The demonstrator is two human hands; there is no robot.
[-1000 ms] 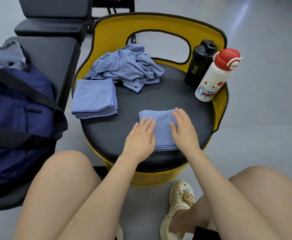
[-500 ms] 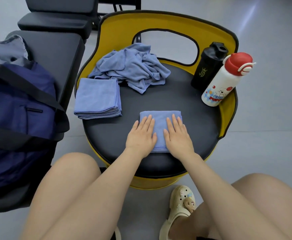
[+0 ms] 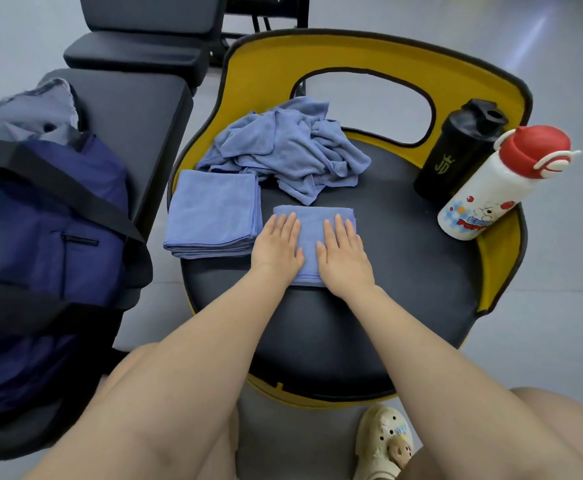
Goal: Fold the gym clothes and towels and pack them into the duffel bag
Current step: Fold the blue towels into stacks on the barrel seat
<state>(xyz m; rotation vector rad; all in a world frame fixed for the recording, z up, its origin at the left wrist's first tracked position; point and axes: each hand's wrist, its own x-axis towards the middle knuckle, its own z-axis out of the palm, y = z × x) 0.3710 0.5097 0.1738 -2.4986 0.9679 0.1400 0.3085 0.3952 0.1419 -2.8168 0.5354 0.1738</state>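
1. A black shaker bottle [image 3: 459, 150] and a white bottle with a red cap [image 3: 501, 185] stand side by side at the right edge of the round black seat [image 3: 404, 271], against its yellow backrest [image 3: 369, 53].
2. A stack of folded blue towels [image 3: 213, 213] lies at the seat's left edge; behind it sits a crumpled heap of blue cloth [image 3: 290, 147], its front edge near the towel being worked.
3. The navy duffel bag [image 3: 51, 244], crossed by black straps, rests on a dark bench [image 3: 137, 109] to the left, well apart from the hands.
4. A cream clog [image 3: 383, 445] shows on the floor below the seat.
5. The small folded blue towel [image 3: 312, 230] lies flat at mid-seat, just beside the folded stack, a neat rectangle.
6. The left hand [image 3: 278, 247] and right hand [image 3: 343, 252] press it side by side, palms down, fingers straight, gripping nothing.
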